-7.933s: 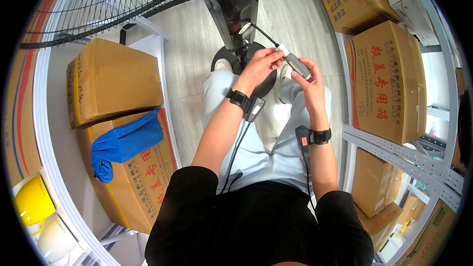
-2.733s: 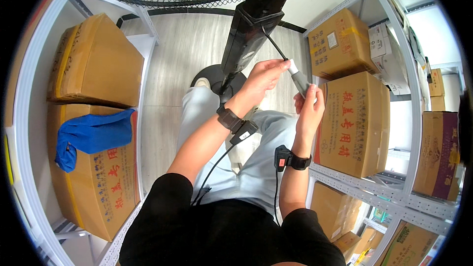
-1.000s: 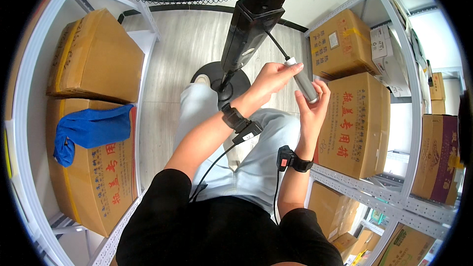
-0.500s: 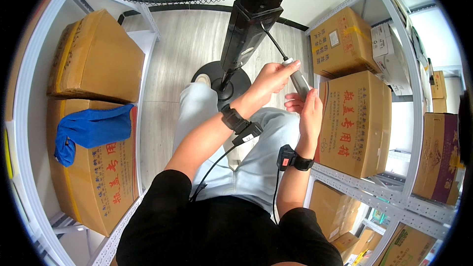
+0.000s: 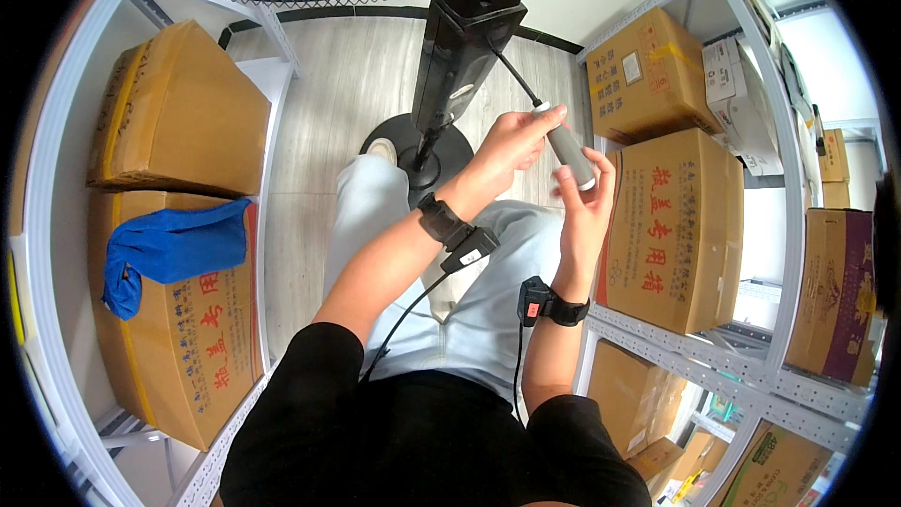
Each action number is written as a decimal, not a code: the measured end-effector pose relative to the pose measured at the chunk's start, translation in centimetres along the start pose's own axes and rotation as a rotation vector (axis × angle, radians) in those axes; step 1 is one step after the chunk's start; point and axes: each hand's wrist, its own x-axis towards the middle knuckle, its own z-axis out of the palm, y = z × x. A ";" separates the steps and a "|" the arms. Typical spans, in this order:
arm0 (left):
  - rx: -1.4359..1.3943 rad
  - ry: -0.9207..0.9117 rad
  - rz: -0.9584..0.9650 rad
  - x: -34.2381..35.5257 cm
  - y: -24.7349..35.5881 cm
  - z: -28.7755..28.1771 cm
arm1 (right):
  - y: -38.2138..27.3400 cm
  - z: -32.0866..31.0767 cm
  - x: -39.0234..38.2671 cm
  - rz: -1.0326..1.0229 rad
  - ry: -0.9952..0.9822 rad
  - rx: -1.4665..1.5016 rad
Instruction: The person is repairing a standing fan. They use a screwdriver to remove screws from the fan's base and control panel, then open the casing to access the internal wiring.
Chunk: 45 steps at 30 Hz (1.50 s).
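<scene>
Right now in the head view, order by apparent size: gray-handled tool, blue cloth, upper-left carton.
1. Upper-left carton
2. Blue cloth
3. Gray-handled tool, partly hidden

Differences are clear; none look alike.

Red characters [image 5: 655, 228] on cardboard boxes [image 5: 676, 230]

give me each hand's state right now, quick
Left hand: closed, holding the screwdriver.
Right hand: partly curled around its butt end; whether gripping cannot be told.
</scene>
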 end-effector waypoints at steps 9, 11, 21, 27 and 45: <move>-0.012 0.005 -0.022 -0.3 0.6 0.2 | 0.5 -1.5 0.8 0.266 -0.107 0.122; -0.006 -0.007 -0.022 -0.1 0.5 0.4 | 1.3 0.1 0.4 -0.157 0.042 0.085; -0.039 -0.012 -0.039 -0.3 0.9 0.3 | 0.9 -1.0 0.7 0.173 -0.061 0.027; -0.035 -0.042 -0.021 0.3 0.6 -0.2 | 2.0 1.3 0.5 -0.149 0.105 0.075; 0.018 -0.001 0.029 0.5 0.7 -0.7 | 1.0 0.6 0.2 -0.005 0.089 0.041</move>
